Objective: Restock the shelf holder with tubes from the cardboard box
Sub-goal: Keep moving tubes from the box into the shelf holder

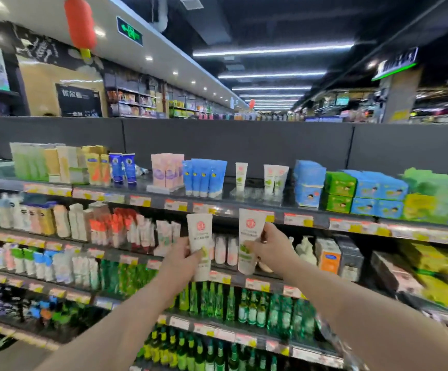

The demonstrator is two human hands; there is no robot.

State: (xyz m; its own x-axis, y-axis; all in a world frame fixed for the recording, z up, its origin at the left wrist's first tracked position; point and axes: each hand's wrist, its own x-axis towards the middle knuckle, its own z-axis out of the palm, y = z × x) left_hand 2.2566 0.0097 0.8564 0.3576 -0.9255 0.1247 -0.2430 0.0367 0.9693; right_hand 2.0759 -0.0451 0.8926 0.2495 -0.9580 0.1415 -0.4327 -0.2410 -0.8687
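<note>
Each of my hands holds a white tube with a red round logo and green print, cap down, in front of the shelves. My left hand (pixel 184 257) grips the left tube (pixel 199 236) around its lower part. My right hand (pixel 269 246) grips the right tube (pixel 249 234) from its right side. On the top shelf stands a clear shelf holder (pixel 255 194) with three matching white tubes: one (pixel 241 175) at the left, two (pixel 275 178) at the right, and a gap between them. The cardboard box is not in view.
Blue tubes (pixel 204 176) stand left of the holder, blue and green boxes (pixel 338 187) to its right. Lower shelves carry bottles and tubes; green bottles (pixel 244 306) fill the shelves under my arms. A shelf edge with price tags (pixel 297 219) runs just behind the held tubes.
</note>
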